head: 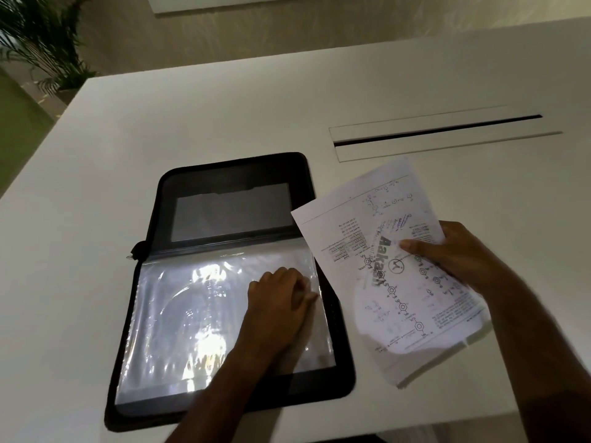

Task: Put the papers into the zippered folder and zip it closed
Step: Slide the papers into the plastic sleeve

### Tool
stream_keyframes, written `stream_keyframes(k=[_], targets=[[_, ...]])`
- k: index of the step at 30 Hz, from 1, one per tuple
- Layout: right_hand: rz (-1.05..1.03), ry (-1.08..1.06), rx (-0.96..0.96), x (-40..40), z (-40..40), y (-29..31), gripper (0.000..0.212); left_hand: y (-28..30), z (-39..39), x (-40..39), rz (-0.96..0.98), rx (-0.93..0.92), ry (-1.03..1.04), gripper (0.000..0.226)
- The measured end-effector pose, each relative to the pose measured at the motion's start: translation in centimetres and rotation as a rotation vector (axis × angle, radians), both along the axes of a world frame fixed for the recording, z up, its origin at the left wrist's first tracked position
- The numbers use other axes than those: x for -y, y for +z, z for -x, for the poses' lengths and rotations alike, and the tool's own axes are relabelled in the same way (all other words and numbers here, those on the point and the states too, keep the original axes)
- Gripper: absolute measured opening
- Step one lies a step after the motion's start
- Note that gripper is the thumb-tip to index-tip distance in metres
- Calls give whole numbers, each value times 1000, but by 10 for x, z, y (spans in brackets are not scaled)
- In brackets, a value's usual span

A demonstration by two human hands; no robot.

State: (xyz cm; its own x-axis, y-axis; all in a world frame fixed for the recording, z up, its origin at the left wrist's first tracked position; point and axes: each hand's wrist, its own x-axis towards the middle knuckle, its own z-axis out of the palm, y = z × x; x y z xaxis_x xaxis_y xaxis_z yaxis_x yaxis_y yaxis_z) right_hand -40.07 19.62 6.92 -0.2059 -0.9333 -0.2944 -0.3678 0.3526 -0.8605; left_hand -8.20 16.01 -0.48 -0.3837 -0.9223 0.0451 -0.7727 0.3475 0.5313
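Note:
A black zippered folder (230, 174) lies open flat on the white table (192, 116), its far half showing a dark inner pocket and its near half covered by shiny clear plastic sleeves (192, 308). My left hand (281, 298) rests on the right edge of the top sleeve, fingers curled at that edge. My right hand (457, 254) holds a stack of printed papers (383, 266) just right of the folder, thumb on top, the sheets tilted above the table. The zipper pull (134, 251) sits at the folder's left spine.
A long cable slot with a flap (438, 132) is set into the table behind the papers. The table's near edge runs just below the folder. A potted plant (41, 43) stands on the floor at the far left.

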Motion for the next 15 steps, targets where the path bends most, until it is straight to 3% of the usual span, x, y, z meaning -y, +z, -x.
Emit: stream_keyframes(k=[4,9,15], targets=[[-40,24,-5,-6,11,-4,23,-4,-1,-1,40,-48,0,7],[-100,69,1,-11,22,-3,19,-3,-5,-2,-88,-192,98,13],[-165,144,-59,-9,35,-1,20,5,-8,0,-37,-237,146,11]])
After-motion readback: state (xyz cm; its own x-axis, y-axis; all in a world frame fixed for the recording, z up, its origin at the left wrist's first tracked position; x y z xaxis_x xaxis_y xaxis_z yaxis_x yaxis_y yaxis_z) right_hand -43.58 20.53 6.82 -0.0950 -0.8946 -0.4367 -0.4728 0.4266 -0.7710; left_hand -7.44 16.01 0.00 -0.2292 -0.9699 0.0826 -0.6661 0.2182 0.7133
